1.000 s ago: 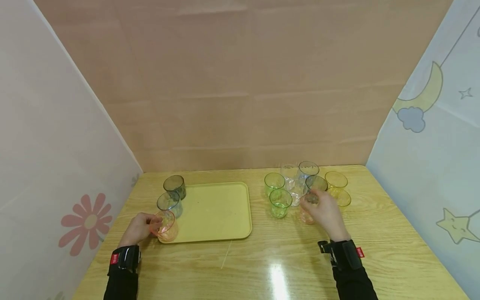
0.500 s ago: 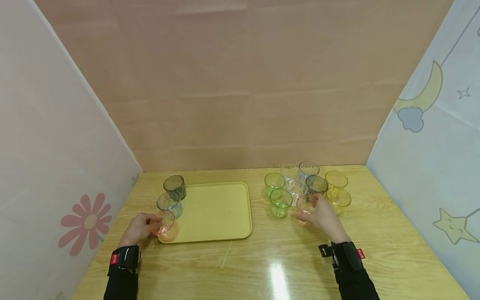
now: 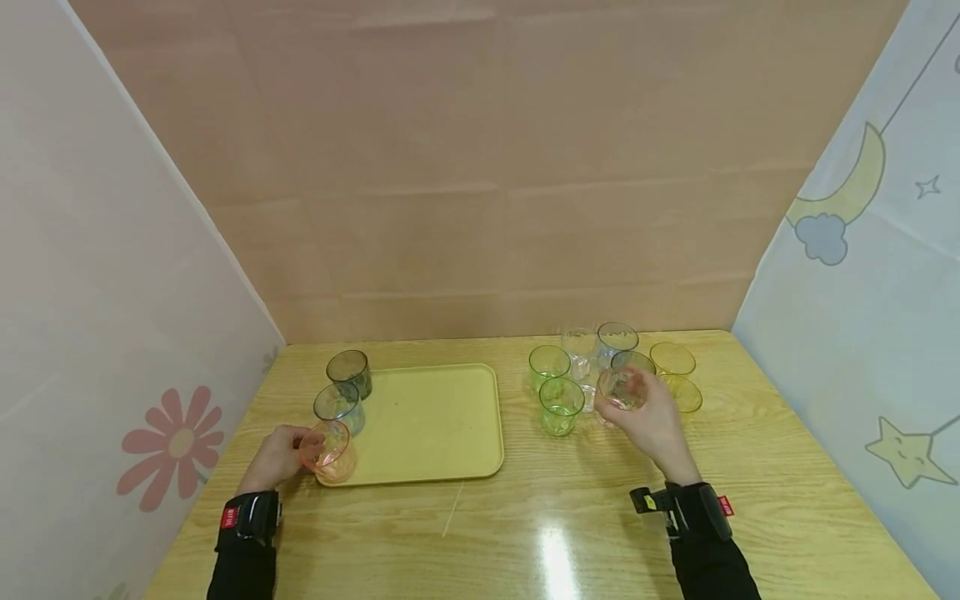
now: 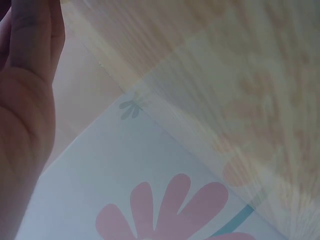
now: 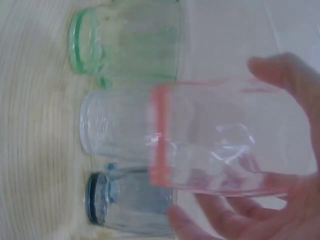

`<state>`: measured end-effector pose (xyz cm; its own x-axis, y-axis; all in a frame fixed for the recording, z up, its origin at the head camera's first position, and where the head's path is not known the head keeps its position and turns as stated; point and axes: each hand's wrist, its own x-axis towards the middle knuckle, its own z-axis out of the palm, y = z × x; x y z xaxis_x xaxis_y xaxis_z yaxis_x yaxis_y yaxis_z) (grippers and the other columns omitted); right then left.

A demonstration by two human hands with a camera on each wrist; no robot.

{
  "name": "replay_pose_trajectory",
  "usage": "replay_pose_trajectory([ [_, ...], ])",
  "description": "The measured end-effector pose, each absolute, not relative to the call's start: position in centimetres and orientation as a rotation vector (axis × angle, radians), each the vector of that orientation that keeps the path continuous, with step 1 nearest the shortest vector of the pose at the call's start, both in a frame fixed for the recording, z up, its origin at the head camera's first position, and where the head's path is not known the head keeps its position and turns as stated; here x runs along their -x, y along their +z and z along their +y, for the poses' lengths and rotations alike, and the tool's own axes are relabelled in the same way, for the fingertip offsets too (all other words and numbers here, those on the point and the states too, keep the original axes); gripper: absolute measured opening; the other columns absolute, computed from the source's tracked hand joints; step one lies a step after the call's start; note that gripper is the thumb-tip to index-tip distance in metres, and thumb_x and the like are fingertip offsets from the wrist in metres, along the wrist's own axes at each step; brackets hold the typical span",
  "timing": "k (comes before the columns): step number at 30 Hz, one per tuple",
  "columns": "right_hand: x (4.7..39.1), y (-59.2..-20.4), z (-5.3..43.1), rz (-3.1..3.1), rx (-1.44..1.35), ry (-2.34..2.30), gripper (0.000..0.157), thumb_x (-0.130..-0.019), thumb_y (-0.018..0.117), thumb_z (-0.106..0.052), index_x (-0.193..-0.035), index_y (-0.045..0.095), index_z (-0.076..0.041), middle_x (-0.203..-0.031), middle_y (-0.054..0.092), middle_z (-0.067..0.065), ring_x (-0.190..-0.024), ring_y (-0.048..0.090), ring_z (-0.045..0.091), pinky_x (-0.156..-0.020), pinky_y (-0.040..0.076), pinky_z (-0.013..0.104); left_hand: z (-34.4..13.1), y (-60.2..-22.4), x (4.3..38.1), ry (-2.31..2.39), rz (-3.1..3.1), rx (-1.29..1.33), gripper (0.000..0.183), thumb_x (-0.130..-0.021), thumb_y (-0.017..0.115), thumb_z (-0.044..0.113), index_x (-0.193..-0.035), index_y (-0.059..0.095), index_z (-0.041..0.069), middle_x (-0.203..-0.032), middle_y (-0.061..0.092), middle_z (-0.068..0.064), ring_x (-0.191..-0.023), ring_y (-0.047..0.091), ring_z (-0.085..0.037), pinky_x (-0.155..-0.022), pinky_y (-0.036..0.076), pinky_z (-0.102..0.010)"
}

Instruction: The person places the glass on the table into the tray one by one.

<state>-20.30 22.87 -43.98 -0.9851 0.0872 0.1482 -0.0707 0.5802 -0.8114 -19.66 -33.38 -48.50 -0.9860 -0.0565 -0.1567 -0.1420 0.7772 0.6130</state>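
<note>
left fingers (image 4: 30, 37): curled on orange glass (image 3: 334, 458) at tray (image 3: 431, 425) corner | right fingers (image 5: 187, 225): curled round pink glass (image 5: 205, 137), raised

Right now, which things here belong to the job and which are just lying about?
Likely the job: translucent pink cup in right hand; translucent orange-pink cup at left hand; other translucent cups; flat yellow tray.

Apparently just background: pink flower print; yellow moon print.

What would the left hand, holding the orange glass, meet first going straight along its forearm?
Past its orange glass, the left hand would probably meet the bluish glass; the gap is unclear.
</note>
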Motion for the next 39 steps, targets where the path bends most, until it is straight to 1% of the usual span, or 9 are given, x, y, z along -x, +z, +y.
replay_pose_trajectory([
  [3, 20.3, -43.9, 22.7, -2.561, 0.047, 1.447, 0.084, -0.081, 0.08, -0.033, -0.146, 0.034, -0.005, -0.13, 0.05, 0.024, -0.118, 0.052, 0.04, -0.081, 0.051, 0.038, -33.5, -48.6, 19.6, 0.993, 2.837, 0.153, 0.017, -0.091, 0.068, 0.014, -0.101, 0.075, 0.003, -0.112, 0.069, -0.019, -0.095, 0.058, -0.027, -0.07, 0.042, -0.03],
  [7, 20.4, -43.9, 22.2, -2.475, 0.056, 1.564, 0.084, -0.081, 0.081, -0.028, -0.147, 0.033, -0.005, -0.132, 0.051, 0.025, -0.119, 0.052, 0.039, -0.072, 0.051, 0.021, -33.7, -48.7, 19.7, 0.989, 2.848, 0.138, 0.016, -0.091, 0.067, 0.014, -0.1, 0.076, 0.003, -0.109, 0.07, -0.017, -0.093, 0.057, -0.026, -0.071, 0.042, -0.031],
  [13, 20.7, -44.0, 21.0, -2.298, 0.001, 1.708, 0.077, -0.08, 0.082, -0.014, -0.142, 0.038, -0.004, -0.133, 0.047, 0.021, -0.119, 0.049, 0.032, -0.076, 0.05, 0.013, -33.7, -48.6, 20.0, 0.969, 2.856, 0.111, 0.02, -0.091, 0.067, 0.016, -0.103, 0.075, 0.002, -0.11, 0.069, -0.019, -0.094, 0.057, -0.027, -0.072, 0.043, -0.031],
  [20, 21.1, -43.8, 19.6, -2.148, -0.056, 1.872, 0.075, -0.08, 0.079, -0.003, -0.142, 0.037, -0.005, -0.126, 0.045, 0.011, -0.114, 0.05, 0.018, -0.089, 0.048, 0.015, -33.3, -48.2, 20.1, 0.955, 2.864, 0.13, 0.016, -0.09, 0.068, 0.013, -0.1, 0.075, 0.003, -0.111, 0.069, -0.02, -0.094, 0.057, -0.028, -0.072, 0.042, -0.031],
  [24, 21.3, -44.0, 18.8, -2.113, -0.123, 1.952, 0.075, -0.081, 0.08, -0.009, -0.143, 0.037, -0.009, -0.126, 0.044, 0.011, -0.114, 0.049, 0.019, -0.09, 0.047, 0.017, -33.2, -48.2, 19.9, 0.941, 2.879, 0.107, 0.018, -0.089, 0.069, 0.013, -0.103, 0.074, 0.001, -0.111, 0.069, -0.021, -0.097, 0.059, -0.03, -0.073, 0.044, -0.032],
  [26, 22.2, -45.4, 18.8, -2.016, -0.241, 2.008, 0.074, -0.081, 0.079, -0.008, -0.143, 0.038, -0.01, -0.127, 0.045, 0.011, -0.114, 0.051, 0.02, -0.091, 0.048, 0.02, -33.2, -48.2, 19.8, 0.935, 2.88, 0.105, 0.019, -0.089, 0.069, 0.012, -0.103, 0.074, 0.001, -0.112, 0.069, -0.021, -0.098, 0.059, -0.03, -0.074, 0.044, -0.032],
  [32, 24.1, -47.4, 17.1, -1.935, -0.404, 2.065, 0.077, -0.082, 0.078, -0.007, -0.145, 0.036, -0.01, -0.131, 0.044, 0.016, -0.117, 0.05, 0.029, -0.097, 0.049, 0.038, -33.2, -48.3, 19.8, 0.939, 2.866, 0.119, 0.02, -0.089, 0.068, 0.011, -0.105, 0.073, -0.001, -0.112, 0.068, -0.022, -0.096, 0.058, -0.029, -0.072, 0.043, -0.031],
  [36, 24.7, -47.7, 14.9, -1.929, -0.483, 2.138, 0.077, -0.082, 0.079, -0.01, -0.145, 0.035, -0.01, -0.137, 0.046, 0.014, -0.122, 0.048, 0.028, -0.099, 0.049, 0.037, -33.3, -48.4, 19.9, 0.938, 2.866, 0.099, 0.022, -0.089, 0.068, 0.012, -0.105, 0.073, -0.002, -0.112, 0.067, -0.022, -0.096, 0.058, -0.03, -0.073, 0.045, -0.033],
  [39, 23.8, -45.9, 12.9, -1.952, -0.505, 2.164, 0.075, -0.08, 0.081, -0.013, -0.141, 0.038, -0.01, -0.135, 0.05, 0.014, -0.121, 0.051, 0.022, -0.099, 0.049, 0.036, -33.5, -48.5, 19.9, 0.932, 2.878, 0.075, 0.021, -0.089, 0.068, 0.012, -0.104, 0.073, -0.001, -0.11, 0.068, -0.021, -0.099, 0.06, -0.031, -0.077, 0.047, -0.036],
])
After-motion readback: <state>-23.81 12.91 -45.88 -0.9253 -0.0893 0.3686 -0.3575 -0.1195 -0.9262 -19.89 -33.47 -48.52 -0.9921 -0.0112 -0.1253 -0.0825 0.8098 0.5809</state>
